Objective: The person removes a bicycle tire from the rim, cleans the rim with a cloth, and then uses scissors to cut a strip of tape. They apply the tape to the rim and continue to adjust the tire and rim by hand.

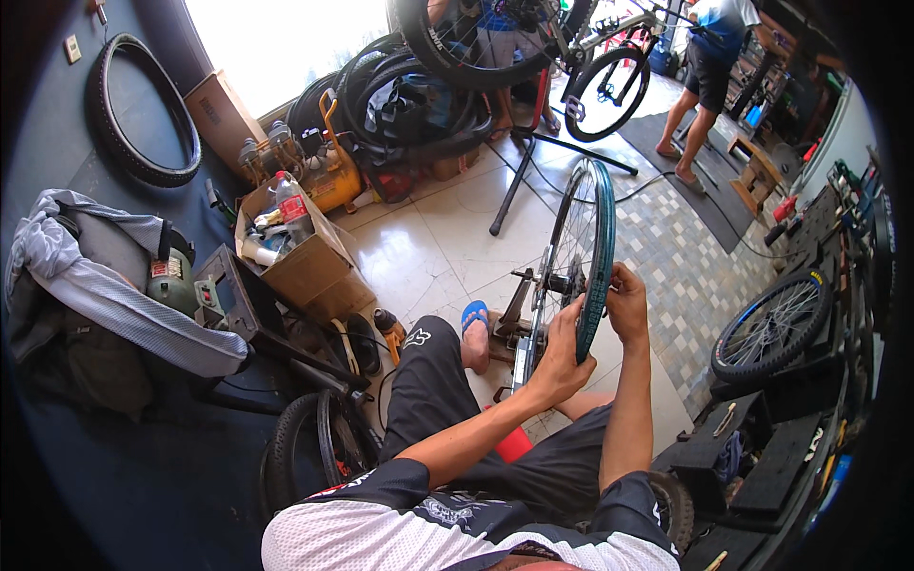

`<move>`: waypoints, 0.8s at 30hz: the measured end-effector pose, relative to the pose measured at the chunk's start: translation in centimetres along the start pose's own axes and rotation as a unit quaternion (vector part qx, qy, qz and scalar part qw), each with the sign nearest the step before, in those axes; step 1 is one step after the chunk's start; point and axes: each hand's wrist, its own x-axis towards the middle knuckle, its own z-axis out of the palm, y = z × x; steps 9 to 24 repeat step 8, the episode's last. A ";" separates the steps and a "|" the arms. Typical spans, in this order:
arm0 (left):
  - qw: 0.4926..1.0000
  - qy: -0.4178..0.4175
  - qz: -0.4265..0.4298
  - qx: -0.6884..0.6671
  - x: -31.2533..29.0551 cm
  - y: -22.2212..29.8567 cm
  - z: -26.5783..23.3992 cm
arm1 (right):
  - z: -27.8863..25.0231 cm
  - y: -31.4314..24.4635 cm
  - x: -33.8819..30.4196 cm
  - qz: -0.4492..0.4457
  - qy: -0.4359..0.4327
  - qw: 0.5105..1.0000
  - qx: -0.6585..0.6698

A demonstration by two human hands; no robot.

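Observation:
A bicycle wheel point(544, 305) with a dark green tyre point(601, 243) stands upright in front of me, its hub at a metal stand point(515, 306) low on the floor. My left hand point(564, 354) is wrapped round the near part of the tyre and rim, thumb toward the spokes. My right hand point(625, 303) is at the tyre's right side, fingers bent together in a pinch. What those fingertips hold, if anything, is too small to make out. My knees are on either side of the wheel's lower part.
A cardboard box point(319, 266) with bottles, a yellow compressor point(328, 181) and a drill point(388, 328) are at left. A bike on a repair stand point(519, 181) and a person point(709, 86) are ahead. Another wheel point(773, 325) leans at right by black racks.

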 end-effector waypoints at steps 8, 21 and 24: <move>1.000 -0.006 -0.010 -0.001 0.3 0.2 0.0 | -1.4 2.2 0.5 0.006 -0.005 1.000 0.027; 1.000 -0.006 -0.010 -0.001 0.3 0.2 0.0 | -1.4 2.2 0.5 0.006 -0.005 1.000 0.027; 1.000 -0.006 -0.010 -0.001 0.3 0.2 0.0 | -1.4 2.2 0.5 0.006 -0.005 1.000 0.027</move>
